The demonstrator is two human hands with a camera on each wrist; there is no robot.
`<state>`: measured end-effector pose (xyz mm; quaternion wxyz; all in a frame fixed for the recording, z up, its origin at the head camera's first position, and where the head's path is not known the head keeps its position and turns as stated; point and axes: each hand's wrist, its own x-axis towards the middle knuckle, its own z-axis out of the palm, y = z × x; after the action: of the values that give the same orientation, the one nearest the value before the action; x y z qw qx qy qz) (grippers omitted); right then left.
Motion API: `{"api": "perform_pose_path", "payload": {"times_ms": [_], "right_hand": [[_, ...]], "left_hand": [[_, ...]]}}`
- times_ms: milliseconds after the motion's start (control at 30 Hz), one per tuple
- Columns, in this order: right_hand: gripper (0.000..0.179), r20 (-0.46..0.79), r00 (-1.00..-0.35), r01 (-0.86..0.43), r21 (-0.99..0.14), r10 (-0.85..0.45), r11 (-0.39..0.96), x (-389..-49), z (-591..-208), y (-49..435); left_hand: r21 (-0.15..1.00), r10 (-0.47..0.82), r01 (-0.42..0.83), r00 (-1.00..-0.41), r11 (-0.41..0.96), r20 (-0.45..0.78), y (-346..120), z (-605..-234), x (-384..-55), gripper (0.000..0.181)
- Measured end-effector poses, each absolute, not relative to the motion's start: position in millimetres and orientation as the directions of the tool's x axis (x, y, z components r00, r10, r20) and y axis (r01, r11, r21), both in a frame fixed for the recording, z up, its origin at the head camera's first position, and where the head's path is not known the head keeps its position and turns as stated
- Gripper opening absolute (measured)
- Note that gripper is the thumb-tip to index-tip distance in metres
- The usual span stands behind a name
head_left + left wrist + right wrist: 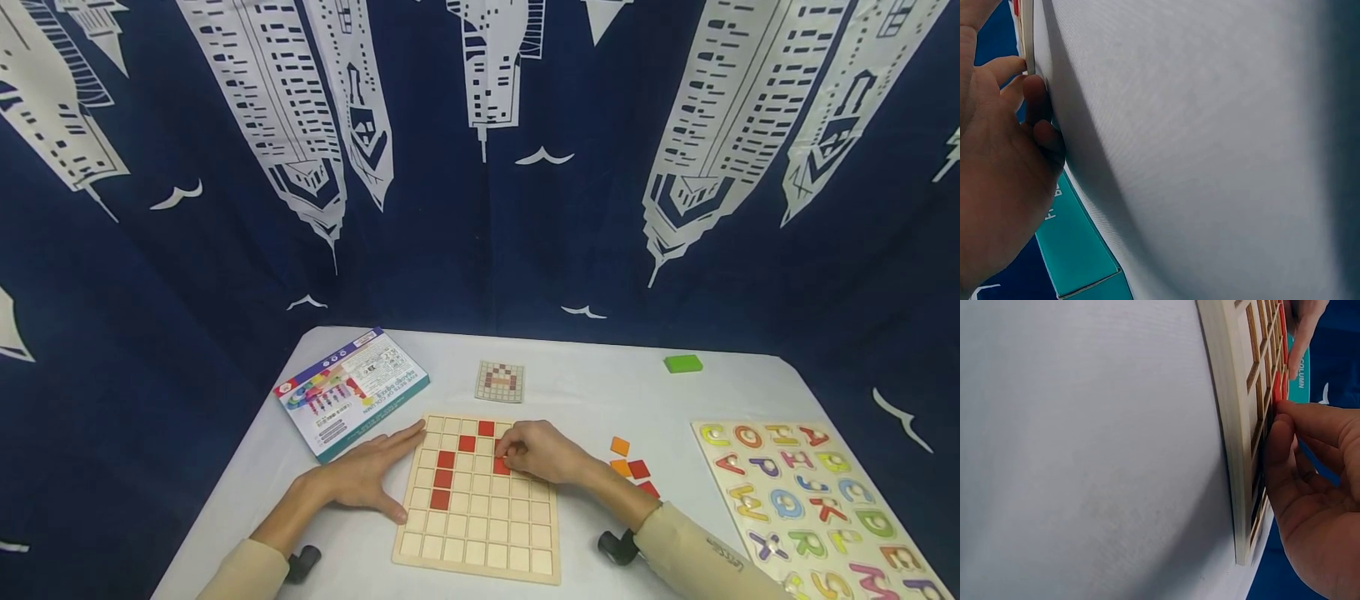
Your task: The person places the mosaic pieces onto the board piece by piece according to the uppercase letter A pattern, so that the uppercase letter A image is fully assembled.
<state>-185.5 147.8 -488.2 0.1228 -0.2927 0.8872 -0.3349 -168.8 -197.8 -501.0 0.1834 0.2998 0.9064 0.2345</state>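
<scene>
Right hand point(543, 452): thumb and index pinch a red tile point(501, 467) at the upper right part of the wooden grid board point(478, 504); can't tell if the tile is fully seated in a cell. Another red square just behind the fingertips is partly hidden. Left hand point(367, 469): relaxed, thumb and fingers spread, tips touching the board's left edge, nothing held. Other red squares point(444, 479) on the board: one in the top row, one a row down and to the left, then three stacked in a column further left. Loose pieces right of the board, near the right forearm: two orange squares point(620, 446) and two red ones point(638, 469). Pattern card point(500, 382) lies just beyond the board's far edge. Printed box point(352, 392), teal-sided, sits angled beyond the left hand. Far right: letter board point(765, 484), with a green block point(683, 363) behind it. All on a white table point(600, 383), navy skyline-print cloth point(480, 242) behind.
</scene>
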Motion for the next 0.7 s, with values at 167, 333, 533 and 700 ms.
{"api": "perform_pose_path", "payload": {"times_ms": [167, 333, 533, 700], "right_hand": [[0.012, -0.026, -0.796, -0.439, -0.663, -0.605, 0.606, -185.8, -487.4, 148.4], [0.012, -0.022, -0.800, -0.431, -0.674, -0.600, 0.600, -185.6, -487.3, 150.0], [0.011, -0.035, -0.817, -0.396, -0.691, -0.576, 0.604, -184.0, -488.0, 155.4], [0.010, -0.034, -0.835, -0.374, -0.697, -0.550, 0.611, -183.4, -487.0, 165.7]], "left_hand": [[0.530, 0.629, 0.460, -0.753, 0.712, -0.192, -197.5, -501.5, -169.4, 0.130], [0.531, 0.627, 0.457, -0.755, 0.714, -0.193, -197.4, -501.9, -169.7, 0.130], [0.531, 0.624, 0.453, -0.757, 0.716, -0.196, -197.5, -502.7, -169.6, 0.130], [0.533, 0.622, 0.450, -0.758, 0.716, -0.196, -197.9, -502.6, -169.3, 0.131]]}}
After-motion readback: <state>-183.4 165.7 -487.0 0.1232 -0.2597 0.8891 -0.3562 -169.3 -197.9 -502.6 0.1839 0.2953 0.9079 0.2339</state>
